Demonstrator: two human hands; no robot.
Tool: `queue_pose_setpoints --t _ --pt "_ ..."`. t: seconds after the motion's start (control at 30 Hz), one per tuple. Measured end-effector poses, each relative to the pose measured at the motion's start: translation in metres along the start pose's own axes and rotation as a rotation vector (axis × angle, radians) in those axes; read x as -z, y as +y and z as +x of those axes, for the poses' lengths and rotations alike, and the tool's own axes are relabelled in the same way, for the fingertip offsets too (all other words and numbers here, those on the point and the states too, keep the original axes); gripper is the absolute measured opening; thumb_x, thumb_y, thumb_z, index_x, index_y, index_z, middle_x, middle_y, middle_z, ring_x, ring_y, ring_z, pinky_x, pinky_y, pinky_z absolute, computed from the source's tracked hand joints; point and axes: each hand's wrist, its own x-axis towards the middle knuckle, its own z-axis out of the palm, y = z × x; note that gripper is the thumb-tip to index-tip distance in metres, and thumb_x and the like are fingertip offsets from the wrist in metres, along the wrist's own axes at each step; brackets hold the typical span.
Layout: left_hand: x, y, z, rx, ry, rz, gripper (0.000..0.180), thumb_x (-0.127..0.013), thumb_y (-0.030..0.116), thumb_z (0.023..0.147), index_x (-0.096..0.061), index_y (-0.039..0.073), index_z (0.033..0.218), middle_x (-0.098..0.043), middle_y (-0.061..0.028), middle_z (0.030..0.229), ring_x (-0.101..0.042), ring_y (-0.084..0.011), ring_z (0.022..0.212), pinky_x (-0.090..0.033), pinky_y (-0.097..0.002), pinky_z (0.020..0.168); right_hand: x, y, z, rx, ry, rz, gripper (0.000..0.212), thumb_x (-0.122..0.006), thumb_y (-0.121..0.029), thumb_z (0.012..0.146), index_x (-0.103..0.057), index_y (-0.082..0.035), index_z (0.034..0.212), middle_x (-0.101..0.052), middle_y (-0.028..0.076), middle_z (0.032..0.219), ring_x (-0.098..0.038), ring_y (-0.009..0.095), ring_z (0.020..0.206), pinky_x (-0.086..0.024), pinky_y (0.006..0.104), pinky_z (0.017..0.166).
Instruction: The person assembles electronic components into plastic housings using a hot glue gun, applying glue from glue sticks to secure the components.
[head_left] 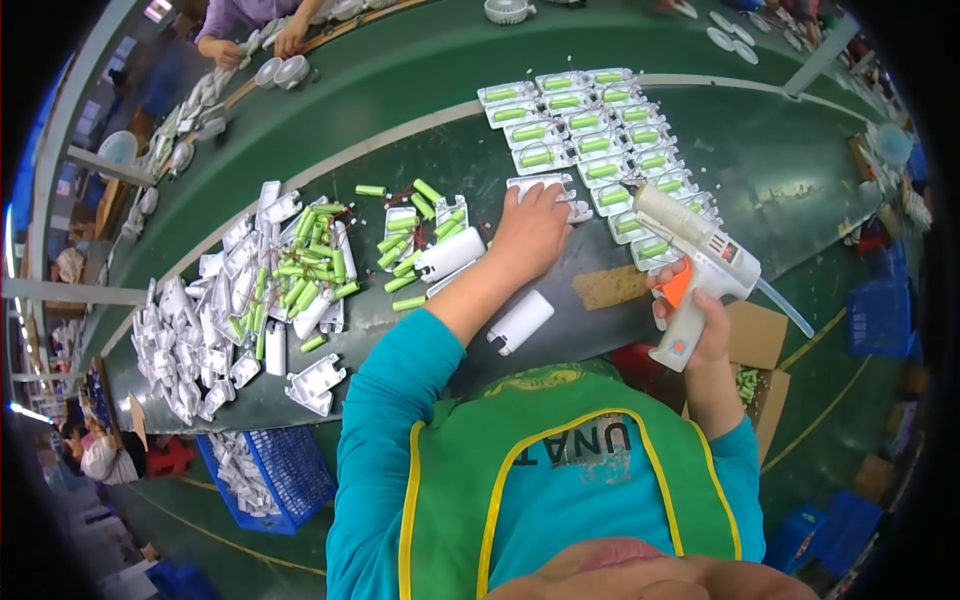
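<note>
My right hand (712, 325) is wrapped round the handle of a white hot glue gun (725, 262), fingers by its orange trigger. The gun's nozzle points up and left over the rows of white half-shells (590, 122), which hold green battery cells and thin wires. A translucent glue stick (785, 306) sticks out of its back. My left hand (535, 235) reaches across the bench, its fingertips curled over a white plastic half-shell (528, 183) just left of the rows. The hand hides much of that shell. Below the left wrist lies a white casing (522, 322).
Left on the bench are a heap of white shells (185, 340) and a pile of green batteries (305, 260). A brown cardboard piece (608, 288) lies before me. A blue crate (290, 475) stands below the bench. Across the green belt (400, 75), another person's hands (290, 38) handle parts.
</note>
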Motion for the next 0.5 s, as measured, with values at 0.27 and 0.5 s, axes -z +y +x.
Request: queue_pose_setpoints --t 0.27,0.5 --pt "-0.010 0.003 0.004 -0.019 0.064 0.104 0.044 -0.065 0.024 0.086 -0.055 0.009 0.126 -0.045 -0.0148 0.142 -0.040 -0.0322 0.133 -0.025 -0.0572 0.108 0.000 0.000 0.001 -0.004 -0.016 0.003 0.044 -0.062 -0.025 0.081 -0.053 -0.002 0.117 -0.061 0.013 0.105 -0.060 0.029 0.107 -0.054 0.0293 0.069" --pt "0.054 0.017 -0.028 -0.117 -0.321 -0.089 0.034 -0.068 0.037 0.080 -0.064 0.011 0.102 -0.059 -0.0081 0.097 -0.057 -0.0279 0.094 -0.041 -0.0406 0.081 0.004 0.000 -0.003 0.010 -0.011 -0.012 0.044 -0.060 -0.026 0.081 -0.053 -0.002 0.118 -0.061 0.013 0.106 -0.060 0.028 0.107 -0.053 0.0287 0.069"
